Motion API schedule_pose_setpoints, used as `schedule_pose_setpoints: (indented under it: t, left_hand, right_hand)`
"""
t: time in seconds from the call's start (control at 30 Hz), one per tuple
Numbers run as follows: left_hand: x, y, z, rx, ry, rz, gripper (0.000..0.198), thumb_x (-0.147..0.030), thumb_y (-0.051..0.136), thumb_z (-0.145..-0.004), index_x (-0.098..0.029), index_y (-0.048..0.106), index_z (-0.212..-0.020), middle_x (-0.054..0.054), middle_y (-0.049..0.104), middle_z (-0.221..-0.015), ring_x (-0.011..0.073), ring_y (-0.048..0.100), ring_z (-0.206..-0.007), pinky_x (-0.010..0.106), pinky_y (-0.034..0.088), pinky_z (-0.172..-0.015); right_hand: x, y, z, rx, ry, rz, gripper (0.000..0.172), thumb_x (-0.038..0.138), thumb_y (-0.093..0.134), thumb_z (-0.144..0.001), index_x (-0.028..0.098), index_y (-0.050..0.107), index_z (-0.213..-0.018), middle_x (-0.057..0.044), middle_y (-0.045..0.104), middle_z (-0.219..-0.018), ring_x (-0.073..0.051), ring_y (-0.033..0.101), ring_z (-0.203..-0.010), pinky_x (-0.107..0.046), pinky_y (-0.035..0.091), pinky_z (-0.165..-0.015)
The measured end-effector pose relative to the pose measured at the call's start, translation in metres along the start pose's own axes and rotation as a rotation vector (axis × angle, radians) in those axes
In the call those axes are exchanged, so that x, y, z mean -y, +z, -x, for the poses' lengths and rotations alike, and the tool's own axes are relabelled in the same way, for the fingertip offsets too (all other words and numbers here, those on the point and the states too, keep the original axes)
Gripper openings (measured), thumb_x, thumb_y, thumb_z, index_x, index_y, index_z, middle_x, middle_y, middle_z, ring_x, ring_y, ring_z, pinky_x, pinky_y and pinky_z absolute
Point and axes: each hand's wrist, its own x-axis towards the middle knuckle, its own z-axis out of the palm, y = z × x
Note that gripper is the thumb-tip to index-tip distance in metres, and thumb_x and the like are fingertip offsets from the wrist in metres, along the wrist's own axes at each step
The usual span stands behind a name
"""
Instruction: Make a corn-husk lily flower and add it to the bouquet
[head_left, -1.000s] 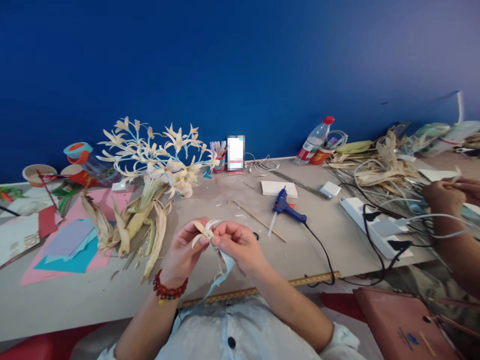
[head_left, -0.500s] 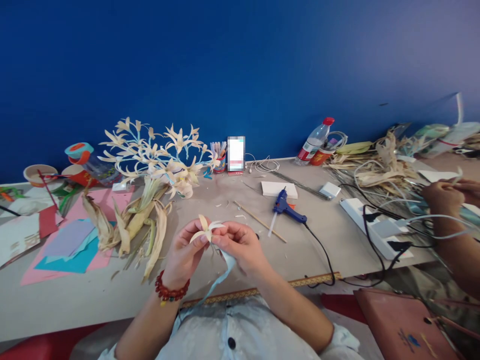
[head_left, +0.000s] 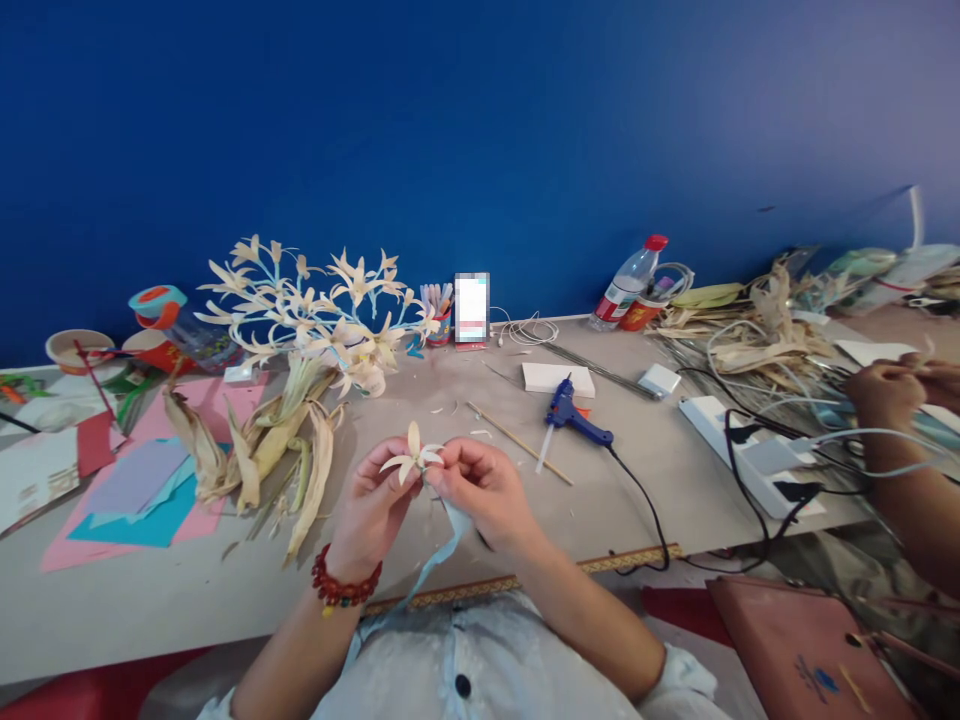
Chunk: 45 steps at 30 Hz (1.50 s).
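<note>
Between my two hands is a small cream flower [head_left: 409,462] with pointed petals, apparently made of corn husk. My left hand [head_left: 379,500] pinches it from the left, thumb near its base. My right hand [head_left: 480,490] has its thumb and fingers pressed together at the flower's base, where a pale blue paper strip [head_left: 442,553] starts and trails down to my lap. The exact grip point is hidden by my fingers. Beyond, a spray of similar husk flowers [head_left: 307,310] stands on blue-wrapped stems. Dried corn husks [head_left: 262,450] lie left of my hands.
A blue glue gun [head_left: 570,410] with a black cord lies right, by a wooden stick [head_left: 517,443] and a white block [head_left: 559,378]. Farther right are a power strip [head_left: 742,460] and another person's hands [head_left: 892,385]. A phone [head_left: 471,310] stands near the wall; coloured paper [head_left: 135,520] lies left.
The flower has turned between my fingers, so one petal now points upward and others spread left and right. Both hands stay in nearly the same place.
</note>
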Motion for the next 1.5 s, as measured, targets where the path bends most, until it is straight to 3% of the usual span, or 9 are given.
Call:
schedule_pose_setpoints:
  t: [0.17, 0.37, 0.6, 1.07, 1.33, 1.5]
  left_hand:
    - [0.001, 0.009, 0.002, -0.023, 0.053, -0.014, 0.019, -0.021, 0.082, -0.066, -0.021, 0.068, -0.079, -0.001, 0.067, -0.079, 0.0101, 0.06, -0.07, 0.02, 0.048, -0.067]
    - [0.003, 0.005, 0.002, -0.083, 0.1, -0.041, 0.02, -0.025, 0.084, -0.063, -0.021, 0.071, -0.078, 0.0, 0.067, -0.082, 0.0107, 0.062, -0.07, 0.02, 0.049, -0.066]
    - [0.002, 0.002, 0.001, -0.063, 0.116, -0.09, 0.015, -0.024, 0.082, -0.066, -0.019, 0.069, -0.073, 0.0, 0.062, -0.078, 0.0099, 0.054, -0.066, 0.02, 0.045, -0.061]
    - [-0.011, 0.001, -0.002, 0.019, 0.021, -0.113, 0.019, -0.027, 0.082, -0.066, -0.015, 0.068, -0.069, -0.001, 0.055, -0.07, 0.0063, 0.042, -0.055, 0.018, 0.039, -0.054]
    - [-0.015, 0.003, -0.001, 0.056, -0.068, -0.082, 0.016, -0.027, 0.081, -0.066, -0.016, 0.07, -0.068, 0.0, 0.057, -0.065, 0.0085, 0.046, -0.056, 0.02, 0.042, -0.054]
    - [-0.011, 0.006, 0.001, 0.055, -0.054, -0.032, 0.014, -0.024, 0.08, -0.069, -0.017, 0.072, -0.077, 0.0, 0.064, -0.075, 0.0069, 0.05, -0.059, 0.018, 0.044, -0.057]
  right_hand:
    - [-0.002, 0.0, 0.002, -0.053, -0.107, 0.207, 0.025, 0.039, 0.07, -0.079, 0.017, 0.061, -0.073, 0.007, 0.043, -0.052, -0.006, 0.033, -0.046, -0.019, 0.026, -0.044]
    - [0.004, -0.004, 0.004, -0.038, -0.115, 0.339, 0.023, 0.037, 0.068, -0.079, 0.015, 0.064, -0.075, 0.003, 0.052, -0.056, -0.007, 0.037, -0.048, -0.019, 0.028, -0.045]
    - [0.008, -0.009, -0.001, 0.072, -0.018, 0.203, 0.029, 0.044, 0.071, -0.078, 0.015, 0.066, -0.078, 0.005, 0.049, -0.055, -0.006, 0.032, -0.045, -0.019, 0.024, -0.042]
    - [0.009, -0.012, -0.005, 0.106, 0.158, 0.117, 0.031, 0.042, 0.077, -0.074, 0.015, 0.07, -0.086, 0.008, 0.047, -0.048, -0.003, 0.031, -0.039, -0.017, 0.025, -0.037]
    - [0.009, -0.009, -0.005, 0.151, 0.13, 0.085, 0.03, 0.043, 0.076, -0.073, 0.016, 0.063, -0.073, 0.01, 0.039, -0.046, -0.004, 0.028, -0.04, -0.018, 0.024, -0.038]
    - [0.006, -0.009, -0.003, 0.115, 0.027, 0.136, 0.03, 0.043, 0.073, -0.077, 0.017, 0.061, -0.072, 0.008, 0.045, -0.05, -0.005, 0.029, -0.041, -0.018, 0.024, -0.039]
